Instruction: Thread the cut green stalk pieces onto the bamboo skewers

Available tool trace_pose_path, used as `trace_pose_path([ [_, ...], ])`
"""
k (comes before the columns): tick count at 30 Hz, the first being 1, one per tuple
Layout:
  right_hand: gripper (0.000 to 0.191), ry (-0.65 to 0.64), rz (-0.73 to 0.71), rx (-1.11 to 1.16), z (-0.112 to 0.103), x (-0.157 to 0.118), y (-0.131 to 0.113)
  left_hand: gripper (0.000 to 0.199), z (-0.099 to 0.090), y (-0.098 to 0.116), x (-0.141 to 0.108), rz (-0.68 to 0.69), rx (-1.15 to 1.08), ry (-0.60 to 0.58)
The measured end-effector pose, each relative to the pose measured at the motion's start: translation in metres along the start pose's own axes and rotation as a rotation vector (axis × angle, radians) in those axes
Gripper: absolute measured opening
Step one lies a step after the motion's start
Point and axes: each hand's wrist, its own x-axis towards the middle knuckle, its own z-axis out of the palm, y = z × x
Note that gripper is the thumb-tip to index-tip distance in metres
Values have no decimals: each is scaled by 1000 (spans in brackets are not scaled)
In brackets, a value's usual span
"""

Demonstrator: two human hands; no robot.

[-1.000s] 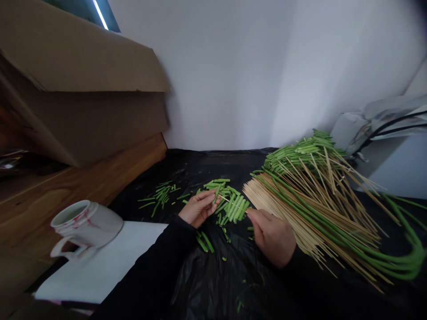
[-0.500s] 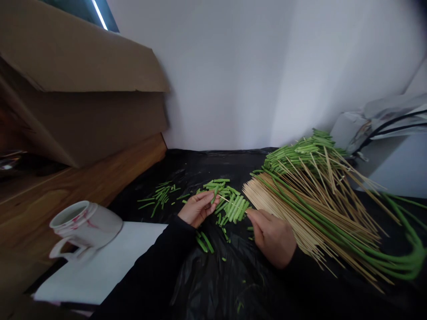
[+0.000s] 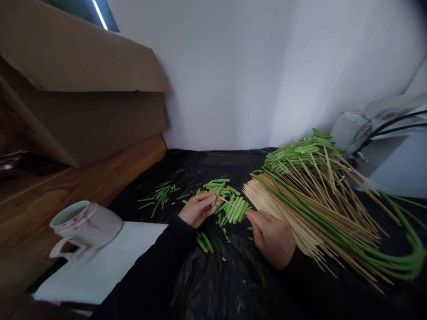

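My left hand [image 3: 199, 210] pinches a short piece of green bean [image 3: 218, 192] between thumb and fingers. A thin wooden skewer [image 3: 224, 200] runs from that piece to my right hand [image 3: 274, 238], whose closed fingers grip its other end. Several cut green bean pieces [image 3: 237, 210] sit side by side across the skewer, close to my right fingertips. Behind and under them lies a loose heap of cut pieces [image 3: 213, 183]. Whether the skewer's tip has gone through the pinched piece is hidden by my fingers.
Beside my right hand lie many bare skewers [image 3: 310, 213] with long green beans [image 3: 336, 235] across them. A pile of bean-laden skewers [image 3: 302, 153] is behind. At left are a white mug [image 3: 100, 224], white paper [image 3: 130, 249], scattered bean bits [image 3: 162, 195] and a cardboard box [image 3: 110, 115].
The bean piece in my left hand has tilted and shifted slightly right along the skewer's end. My right hand has stayed almost still.
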Motion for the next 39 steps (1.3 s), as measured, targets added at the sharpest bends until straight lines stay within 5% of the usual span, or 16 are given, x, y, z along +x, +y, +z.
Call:
trace_pose_path([
  [29,28,-51,-5,68,8,-3,-1,25,6,-20,-1,-64,189,-26],
  [33,27,-24,8,57,5,0,2,33,0,-7,0,36,438,-61],
  [39,26,35,31,41,2,2,6,29,-31,27,4,292,1163,-55],
])
